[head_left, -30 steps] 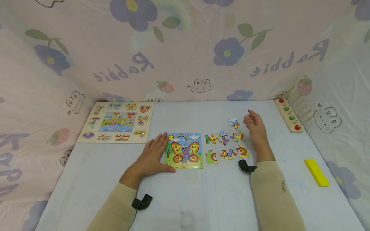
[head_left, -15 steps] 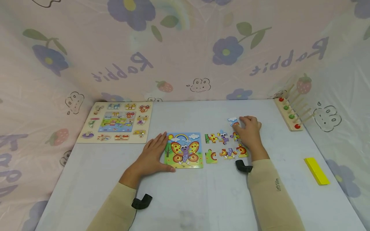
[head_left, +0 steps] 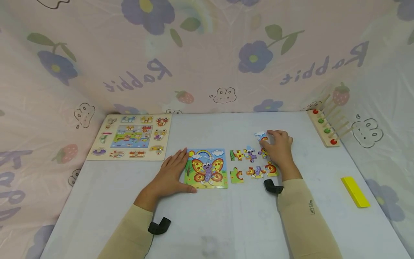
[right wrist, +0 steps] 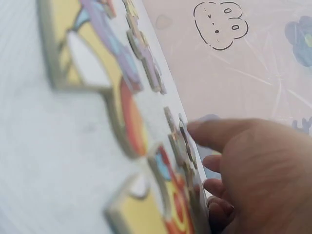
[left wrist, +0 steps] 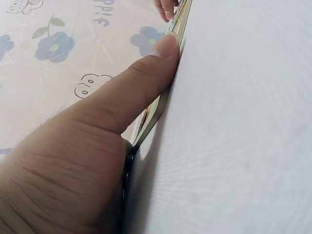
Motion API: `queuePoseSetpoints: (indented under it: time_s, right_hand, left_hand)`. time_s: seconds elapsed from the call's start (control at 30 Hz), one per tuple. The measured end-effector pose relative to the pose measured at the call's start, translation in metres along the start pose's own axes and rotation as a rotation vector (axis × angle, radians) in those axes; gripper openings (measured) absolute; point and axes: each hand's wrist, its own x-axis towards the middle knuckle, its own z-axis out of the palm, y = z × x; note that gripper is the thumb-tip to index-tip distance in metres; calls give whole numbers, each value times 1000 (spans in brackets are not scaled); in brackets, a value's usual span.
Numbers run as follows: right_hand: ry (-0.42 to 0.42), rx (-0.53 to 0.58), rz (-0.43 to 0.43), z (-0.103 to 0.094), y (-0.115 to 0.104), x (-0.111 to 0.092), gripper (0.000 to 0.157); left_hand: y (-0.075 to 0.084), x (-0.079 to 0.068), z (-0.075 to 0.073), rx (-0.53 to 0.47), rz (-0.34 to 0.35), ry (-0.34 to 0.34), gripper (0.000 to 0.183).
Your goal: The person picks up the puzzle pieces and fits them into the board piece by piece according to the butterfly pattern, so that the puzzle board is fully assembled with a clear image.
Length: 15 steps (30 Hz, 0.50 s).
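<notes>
My left hand [head_left: 171, 174] lies flat with spread fingers along the left side of a square butterfly puzzle board [head_left: 207, 169]. Its thumb [left wrist: 141, 73] rests on the board's near edge in the left wrist view. To the right of the board, loose jigsaw pieces lie in rows, among them a green corner piece [head_left: 237, 176] and a purple butterfly-head piece [head_left: 250, 154]. At the far right of these, my right hand [head_left: 279, 149] pinches a sky-and-rainbow puzzle piece [head_left: 260, 135] between thumb and index finger, low over the table. The hand partly covers a yellow wing piece [head_left: 263, 153] below it.
A wooden picture board [head_left: 129, 137] with several vehicle shapes lies at the back left. At the back right stands a wooden peg rack [head_left: 323, 129] with red and green beads. A yellow block [head_left: 355, 192] lies at the right. Patterned curtain [head_left: 194, 72] closes off the back and sides.
My right hand has moved left from beside the sky-and-rainbow puzzle piece and taken it between thumb and finger. The left hand has stayed on the board.
</notes>
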Motion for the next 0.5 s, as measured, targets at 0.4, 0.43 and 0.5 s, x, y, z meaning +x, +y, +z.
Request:
queuePoseSetpoints:
  time_s: [0.4,0.43,0.5]
  right_hand:
    - [-13,86,-14,0,-8,-4,43]
    - [-12,115,-15,0,-8,-4,40]
    - [-8,158,-14,1,-7,-5,34]
  left_hand:
    - [4,-1,-4,-14,9,2,143]
    - [4,-1,-4,-17,13,5,143]
    - [5,-1,-4,-20,17,11,143]
